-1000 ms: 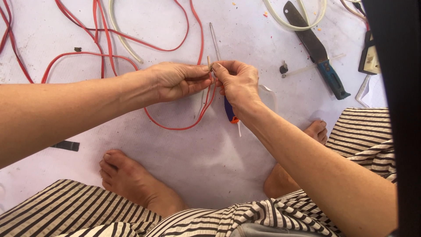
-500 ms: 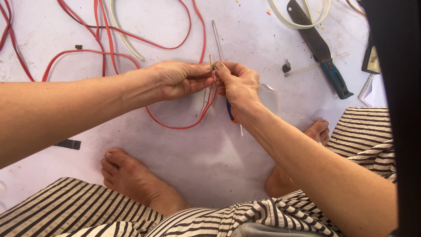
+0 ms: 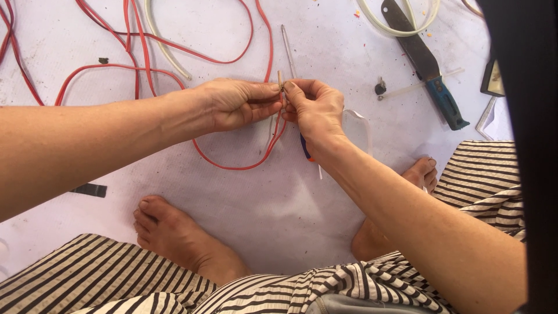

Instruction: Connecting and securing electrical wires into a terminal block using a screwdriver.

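Fingers of both my hands meet over the middle of the pale floor sheet (image 3: 349,35), pinched together on the bared end of a thin red insulated wire (image 3: 232,167). At the far left, more loops of red cable (image 3: 125,40) snake across the sheet, with a cream-coloured cable (image 3: 165,49) running among them, and a small dark flat strip (image 3: 90,189) lies near my forearm. My left hand (image 3: 235,104) comes in from that side, thumb and forefinger closed on the wire just below its stripped tip. The tip (image 3: 280,78) stands up between the two hands, a short pale stub. The wire itself drops from my grip and curves in a loop on the sheet below my hands. My right hand (image 3: 314,107) faces the left, its fingertips (image 3: 289,87) closed on the same tip, touching the left thumb. A screwdriver with a blue and orange handle (image 3: 304,148) lies under my right wrist, its thin metal shaft (image 3: 288,49) showing beyond my fingers. Further right sits a small dark plug-like piece (image 3: 380,88), then a long knife with a dark blade and blue handle (image 3: 444,104), lying across a cream loop of cable (image 3: 395,26). My bare feet and striped trousers fill the bottom.
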